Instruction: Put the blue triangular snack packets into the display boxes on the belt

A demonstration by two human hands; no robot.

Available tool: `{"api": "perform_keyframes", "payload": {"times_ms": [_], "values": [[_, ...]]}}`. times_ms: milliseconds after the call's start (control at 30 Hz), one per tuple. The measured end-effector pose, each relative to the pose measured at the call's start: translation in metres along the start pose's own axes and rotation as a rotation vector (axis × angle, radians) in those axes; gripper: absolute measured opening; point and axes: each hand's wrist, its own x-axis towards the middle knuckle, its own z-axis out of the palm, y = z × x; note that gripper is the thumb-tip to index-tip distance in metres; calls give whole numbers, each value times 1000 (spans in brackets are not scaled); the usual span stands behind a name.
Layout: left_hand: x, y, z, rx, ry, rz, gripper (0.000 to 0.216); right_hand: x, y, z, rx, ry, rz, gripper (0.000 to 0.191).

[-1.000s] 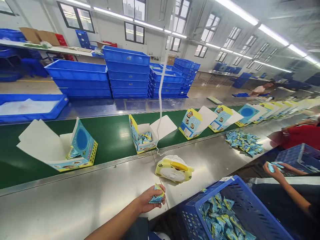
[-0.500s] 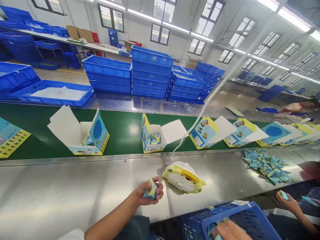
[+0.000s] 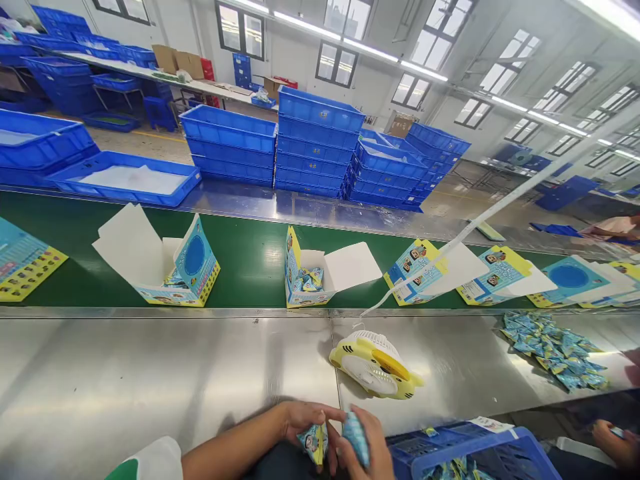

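Observation:
Low in the middle of the head view, my left hand (image 3: 299, 420) holds a small blue-and-yellow pyramid-shaped packet (image 3: 315, 441), its index finger stretched toward the other hand. Right beside it, my right hand (image 3: 376, 445) grips a light blue packet (image 3: 356, 437). Both hands are close together, just left of a blue plastic basket (image 3: 480, 460) with similar packets inside. On the steel table (image 3: 165, 373), beyond the hands, lies a yellow-and-white fan (image 3: 376, 365) with an animal-like shape. An open printed box (image 3: 310, 297) containing several packets stands on the green belt.
Another open box (image 3: 175, 273) with packets stands left on the green belt (image 3: 245, 267); more boxes line it rightward. A pile of packets (image 3: 553, 347) lies on the table at right, near a co-worker's hand (image 3: 613, 443). A white cord (image 3: 435, 257) hangs across. Blue crates (image 3: 315, 147) are stacked behind.
My right hand has come up out of the basket with a packet and is now beside my left. My left hand has moved lower, still holding its packet. The view has shifted slightly.

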Motion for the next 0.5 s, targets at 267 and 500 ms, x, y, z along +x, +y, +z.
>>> {"api": "perform_keyframes", "payload": {"times_ms": [267, 500], "values": [[-7, 2, -47, -250, 380, 118, 51, 0, 48, 17, -70, 47, 11, 65], [-16, 186, -68, -425, 519, 643, 49, -20, 75, 0, -314, -449, 211, 70]]}}
